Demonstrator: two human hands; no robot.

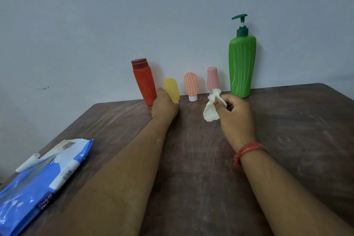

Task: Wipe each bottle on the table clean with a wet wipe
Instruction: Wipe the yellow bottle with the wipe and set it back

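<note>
Several bottles stand in a row against the wall at the table's far edge: a red bottle point(144, 82), a small yellow bottle point(171, 89), an orange striped bottle point(191, 86), a pink bottle point(212, 77) and a tall green pump bottle point(241, 65). My left hand point(164, 105) is wrapped around the base of the yellow bottle, its fingers hidden behind it. My right hand point(235, 115) pinches a crumpled white wet wipe point(211, 107) just in front of the pink bottle, whose lower end the wipe covers.
A blue pack of wet wipes point(42, 182) lies at the near left of the dark wooden table point(191, 159), its flap lifted. A pale wall rises right behind the bottles. A red thread band circles my right wrist.
</note>
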